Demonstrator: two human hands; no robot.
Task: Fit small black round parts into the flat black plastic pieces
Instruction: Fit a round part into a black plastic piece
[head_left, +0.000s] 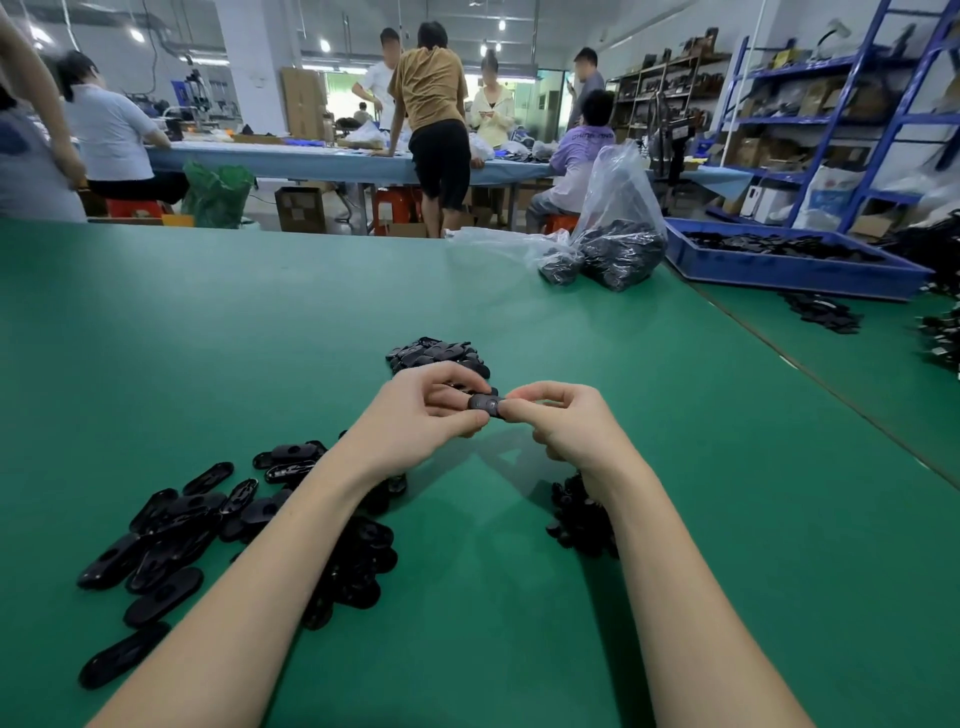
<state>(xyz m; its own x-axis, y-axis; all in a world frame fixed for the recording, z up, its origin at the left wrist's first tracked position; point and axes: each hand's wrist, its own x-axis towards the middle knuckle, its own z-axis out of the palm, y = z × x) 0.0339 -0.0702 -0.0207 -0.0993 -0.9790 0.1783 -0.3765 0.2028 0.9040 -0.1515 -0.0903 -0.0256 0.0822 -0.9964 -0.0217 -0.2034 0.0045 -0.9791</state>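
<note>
Head view. Nearest: two bare forearms reach forward over the green counter (260, 322). Under and beside the left forearm, a loose spread of flat pieces (171, 530), oblong, glossy black, each with a hole. It lies within easy reach of that arm, so it looks like the feed stock. By the right wrist, a small heap of round parts (576, 519), likewise handy for the right side.

Above the counter, mid-frame, both hands meet. Left hand (431, 410) has fingers curled, pinching one end of a flat piece (485, 402). Right hand (566, 415) is curled too, thumb and forefinger closed on the piece's other end. Probably pressing a round part into it; the part itself is hidden by the fingertips, so seating cannot be confirmed. Holding from both ends would steady the piece against the push.

Just beyond the hands, a second pile (436, 353) of black pieces: finished ones, at a guess, kept apart from the stock.

Far right: two clear bags (618, 244) stuffed with black parts; beside them a blue tray (789, 270) with a shallow layer of black pieces. More black pieces lie loose past the tray.
</note>
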